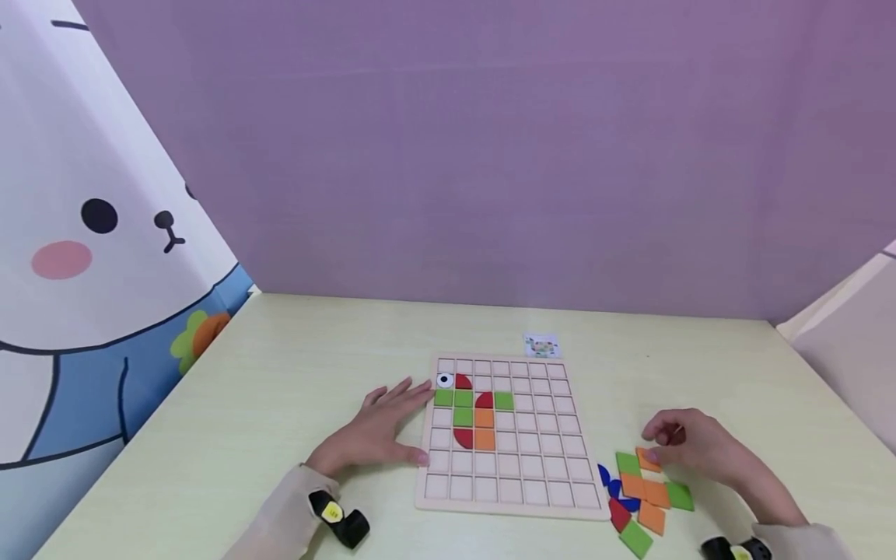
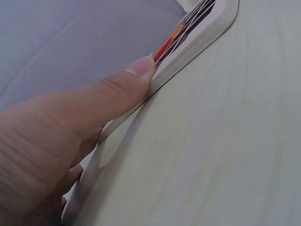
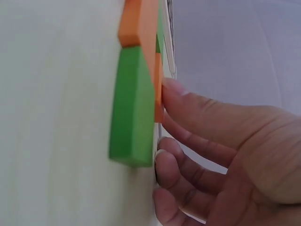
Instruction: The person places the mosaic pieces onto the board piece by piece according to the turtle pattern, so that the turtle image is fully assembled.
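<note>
A pale wooden grid board (image 1: 535,491) lies on the table, with a white eye tile (image 1: 444,379) and several red, green and orange tiles set in its upper left cells. My left hand (image 1: 378,432) rests along the board's left side, fingers spread; in the left wrist view its thumb (image 2: 141,68) touches the rim. To the right of the board, my right hand (image 1: 700,447) pinches an orange square tile (image 1: 647,464) at the top of a loose pile. The right wrist view shows the thumb (image 3: 176,89) against this orange tile, other fingers curled, and a green tile (image 3: 131,113) nearer.
Beside the board's lower right corner lie green tiles (image 1: 635,538), other orange tiles (image 1: 652,517), a red quarter-round tile (image 1: 619,513) and blue rounded tiles (image 1: 630,505). A small picture card (image 1: 542,345) is behind the board. A purple panel (image 1: 490,155) stands at the table's back.
</note>
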### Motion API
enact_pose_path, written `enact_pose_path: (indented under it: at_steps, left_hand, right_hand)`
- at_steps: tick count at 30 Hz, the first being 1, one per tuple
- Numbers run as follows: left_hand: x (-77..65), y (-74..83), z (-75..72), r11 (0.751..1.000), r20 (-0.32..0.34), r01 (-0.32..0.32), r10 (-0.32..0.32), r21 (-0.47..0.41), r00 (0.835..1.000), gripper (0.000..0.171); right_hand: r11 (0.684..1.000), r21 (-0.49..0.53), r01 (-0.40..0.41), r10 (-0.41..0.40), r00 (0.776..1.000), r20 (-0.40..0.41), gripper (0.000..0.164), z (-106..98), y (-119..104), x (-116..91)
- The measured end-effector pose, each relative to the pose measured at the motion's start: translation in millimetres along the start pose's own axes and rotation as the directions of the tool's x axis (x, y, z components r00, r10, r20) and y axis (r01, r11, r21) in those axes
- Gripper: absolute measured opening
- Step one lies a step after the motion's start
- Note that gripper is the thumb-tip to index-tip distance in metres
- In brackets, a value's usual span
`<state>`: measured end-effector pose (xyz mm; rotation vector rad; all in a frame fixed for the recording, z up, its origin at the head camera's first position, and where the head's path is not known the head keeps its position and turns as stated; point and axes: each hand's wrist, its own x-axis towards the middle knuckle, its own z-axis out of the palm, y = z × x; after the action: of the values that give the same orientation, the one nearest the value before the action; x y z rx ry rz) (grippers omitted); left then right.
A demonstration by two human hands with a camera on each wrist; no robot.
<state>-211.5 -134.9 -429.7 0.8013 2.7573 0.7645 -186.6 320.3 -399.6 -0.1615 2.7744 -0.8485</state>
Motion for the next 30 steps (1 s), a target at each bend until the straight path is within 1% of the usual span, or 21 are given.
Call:
enact_pose_path:
  at_steps: [5, 10, 14, 20, 25, 30]
  left_hand:
    - [-1.7, 2.2, 0.0, 1.0, -0.006, 0.002, -0.002, -0.002, 1.0, 0.097]
    - [-2.9, 3.2, -0.5, 1.0, -0.008, 0.001, -0.001, -0.004, 1.0, 0.097]
    - [-2.5, 2.5, -0.8, 1.0, -0.011, -0.014, 0.014, 0.008, 1.0, 0.097]
    - [-1.6, 1.4, -0.4, 1.0, -0.016, -0.024, 0.024, 0.017, 1.0, 0.097]
    - [-2.4, 2.1, 0.4, 1.0, -0.019, -0.014, 0.015, 0.013, 1.0, 0.098]
    - [-3.1, 2.8, 0.3, 1.0, -0.02, -0.011, 0.011, 0.018, 1.0, 0.098]
  right_hand:
    - [1.0, -0.008, 0.028, -0.028, 0.999, 0.018, 0.023, -1.9, -1.2, -1.1]
    - [0.998, 0.009, 0.061, -0.061, 0.997, 0.045, 0.029, -3.6, -3.5, -4.4]
    - [0.999, 0.023, 0.04, -0.042, 0.997, 0.064, 0.028, -2.9, -5.7, -6.5]
    - [1.0, -0.008, -0.008, 0.008, 0.998, 0.069, 0.022, 0.9, -10.7, -7.9]
    - [1.0, -0.007, 0.001, -0.001, 0.998, 0.067, 0.023, 3.2, -15.7, -7.9]
    - [0.999, -0.005, 0.036, -0.035, 0.998, 0.045, 0.017, 2.0, -16.6, -7.7]
